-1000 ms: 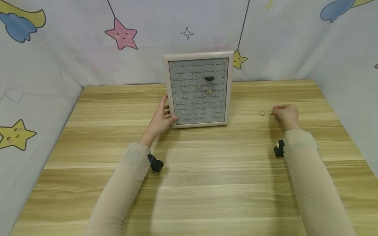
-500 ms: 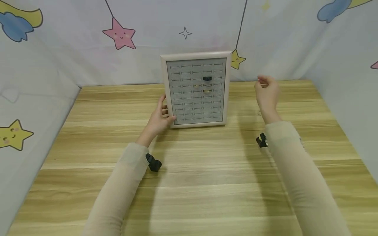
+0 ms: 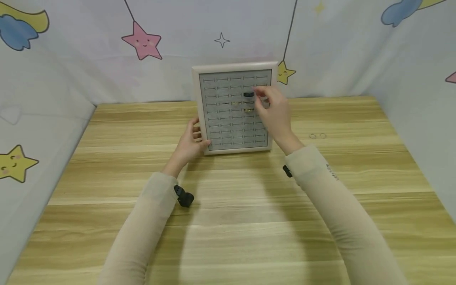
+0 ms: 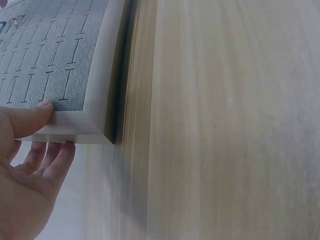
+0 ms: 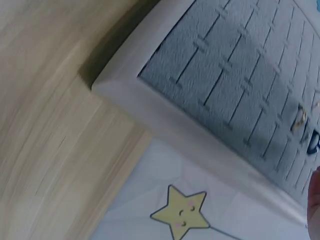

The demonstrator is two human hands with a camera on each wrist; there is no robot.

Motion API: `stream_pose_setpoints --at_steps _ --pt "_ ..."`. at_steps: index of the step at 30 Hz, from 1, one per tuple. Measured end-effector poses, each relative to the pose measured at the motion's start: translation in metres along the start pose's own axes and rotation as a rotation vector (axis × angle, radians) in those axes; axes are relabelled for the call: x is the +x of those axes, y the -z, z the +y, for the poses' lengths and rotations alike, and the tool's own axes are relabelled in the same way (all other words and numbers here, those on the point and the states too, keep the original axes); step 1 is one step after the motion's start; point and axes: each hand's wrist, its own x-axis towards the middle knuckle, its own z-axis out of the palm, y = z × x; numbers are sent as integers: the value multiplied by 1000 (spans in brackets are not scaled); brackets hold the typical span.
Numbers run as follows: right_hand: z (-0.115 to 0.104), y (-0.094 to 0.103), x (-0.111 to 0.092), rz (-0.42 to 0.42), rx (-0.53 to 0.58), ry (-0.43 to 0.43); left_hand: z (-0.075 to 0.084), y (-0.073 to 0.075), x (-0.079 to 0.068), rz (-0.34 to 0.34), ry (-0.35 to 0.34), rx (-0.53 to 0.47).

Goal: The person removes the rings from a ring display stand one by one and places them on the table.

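The frame (image 3: 228, 136) stands near the back of the table (image 3: 228, 221), before a cloth (image 3: 199, 35). Rings (image 3: 248, 94) sit in the third and fourth columns of slots (image 3: 223, 95) from the left. The left hand (image 3: 188, 143) is at the frame's lower left edge, the right hand (image 3: 276, 113) before its right side. Two loose rings (image 3: 312, 136) lie side by side on the table, right of the frame.

This looks like a makeshift booth: wood-grain table (image 3: 228, 245) below the fingers (image 3: 266, 91), creased white cloth (image 3: 189, 19) with printed smiling stars (image 3: 143, 41) behind and beside them.
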Motion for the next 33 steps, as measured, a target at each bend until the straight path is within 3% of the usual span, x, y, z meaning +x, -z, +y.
stream_pose_setpoints --at_steps 7,11,18,33 --pt "-10 -19 0 -193 -97 32 -2 0 1 1 -13 -8" --pt "-16 -24 1 -250 -156 39 -2 0 2 1 -18 -5" --pt "-21 -30 1 -235 -275 49 -2 0 2 1 -10 -10" --pt "-22 -35 -1 -199 -287 20 -2 1 0 -6 -5 -26"
